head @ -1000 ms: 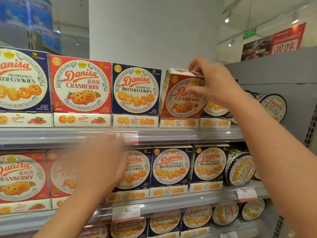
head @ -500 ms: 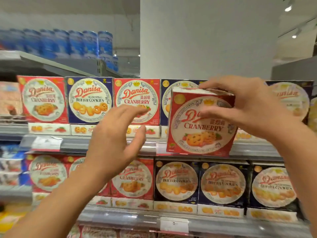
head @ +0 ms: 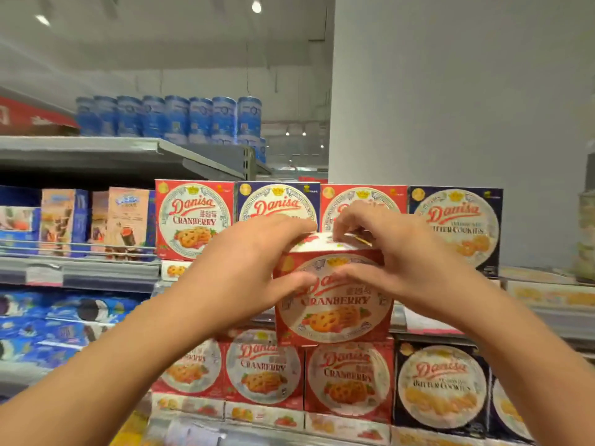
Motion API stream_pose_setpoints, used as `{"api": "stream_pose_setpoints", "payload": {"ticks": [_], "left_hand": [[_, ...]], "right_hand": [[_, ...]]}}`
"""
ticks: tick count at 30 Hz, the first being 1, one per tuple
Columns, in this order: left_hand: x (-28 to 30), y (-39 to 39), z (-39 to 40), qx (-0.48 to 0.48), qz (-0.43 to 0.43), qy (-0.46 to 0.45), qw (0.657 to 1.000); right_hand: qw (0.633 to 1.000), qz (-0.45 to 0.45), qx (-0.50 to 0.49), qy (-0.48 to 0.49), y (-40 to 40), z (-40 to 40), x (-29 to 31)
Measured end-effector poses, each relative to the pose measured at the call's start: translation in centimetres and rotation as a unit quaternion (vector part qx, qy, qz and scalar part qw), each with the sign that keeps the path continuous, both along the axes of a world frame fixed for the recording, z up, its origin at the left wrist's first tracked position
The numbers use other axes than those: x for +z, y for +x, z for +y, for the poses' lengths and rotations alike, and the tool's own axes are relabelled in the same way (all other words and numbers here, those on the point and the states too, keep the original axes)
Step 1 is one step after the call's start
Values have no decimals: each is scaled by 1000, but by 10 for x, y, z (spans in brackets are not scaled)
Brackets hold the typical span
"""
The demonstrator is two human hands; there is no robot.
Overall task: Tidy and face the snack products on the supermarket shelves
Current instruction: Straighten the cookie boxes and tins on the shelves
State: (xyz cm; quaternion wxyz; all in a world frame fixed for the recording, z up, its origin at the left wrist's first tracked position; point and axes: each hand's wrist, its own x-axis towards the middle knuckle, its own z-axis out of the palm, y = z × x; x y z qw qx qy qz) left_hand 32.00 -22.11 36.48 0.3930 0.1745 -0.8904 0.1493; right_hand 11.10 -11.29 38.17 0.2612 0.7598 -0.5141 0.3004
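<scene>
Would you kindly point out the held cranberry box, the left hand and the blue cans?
held cranberry box [head: 335, 312], head view, its printed front.
left hand [head: 254, 255], head view, back of hand.
blue cans [head: 167, 115], head view, a middle can's side.

White pillar [head: 450, 107] right — ceiling lights [head: 256, 6] overhead.

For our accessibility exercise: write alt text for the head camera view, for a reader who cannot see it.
Two hands, left and right, hold a red Danisa cranberry cookie box in front of supermarket shelves lined with red and blue Danisa boxes.
</scene>
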Motion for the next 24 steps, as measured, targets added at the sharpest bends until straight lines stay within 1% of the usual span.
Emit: {"api": "stream_pose_setpoints", "payload": {"ticks": [7,8,10,12,14,16,18,20,21,24], "left_hand": [[-3,54,-35,-2,-15,25,1000],[-4,62,-40,-1,-13,28,1000],[-6,78,-48,4,-11,32,999],[-7,92,-54,0,-8,44,999],[-8,105,-58,-3,2,59,998],[-11,115,-61,3,10,58,998],[-15,122,-65,10,13,55,998],[-18,127,-67,11,14,57,998],[-18,130,-68,9,16,57,998],[-15,137,-65,5,23,63,998]], "right_hand": [[997,-16,20,71,43,-38,6],[997,-32,28,67,45,-42,12],[998,-54,21,25,47,-54,26],[998,-43,-26,-27,46,-73,43],[992,10,-108,-58,47,-96,58],[977,72,-193,-53,49,-115,70],[961,113,-250,-23,51,-128,77],[952,134,-276,8,53,-137,78],[953,130,-273,20,52,-140,76],[964,84,-250,26,48,-137,73]]}}
